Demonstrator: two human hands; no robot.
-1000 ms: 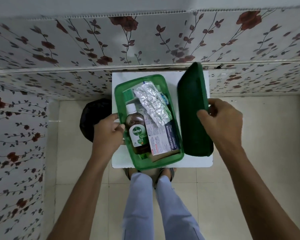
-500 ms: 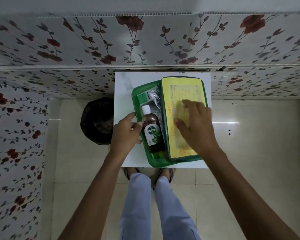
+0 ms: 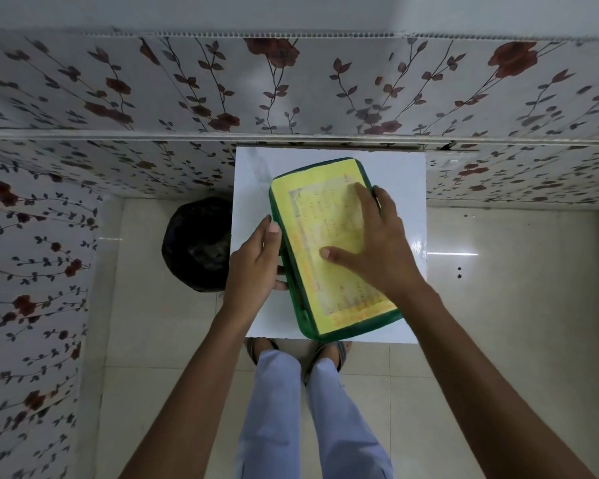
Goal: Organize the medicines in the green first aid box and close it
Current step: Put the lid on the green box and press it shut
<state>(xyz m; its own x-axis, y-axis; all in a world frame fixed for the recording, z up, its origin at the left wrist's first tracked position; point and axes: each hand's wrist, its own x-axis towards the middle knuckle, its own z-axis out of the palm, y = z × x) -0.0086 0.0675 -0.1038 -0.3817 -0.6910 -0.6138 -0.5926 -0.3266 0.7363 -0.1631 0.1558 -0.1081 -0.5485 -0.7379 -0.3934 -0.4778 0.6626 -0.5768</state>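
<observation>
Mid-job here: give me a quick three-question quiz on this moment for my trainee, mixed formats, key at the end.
1. True or false: the lid covers the green first aid box, so no medicines show.
2. Where does the right hand rest?
A. flat on the lid's yellow label
B. on the black bag
C. under the white table
3. Fill in: the left hand steadies the box at its ____ side.

Key: 1 true; 2 A; 3 left
</observation>
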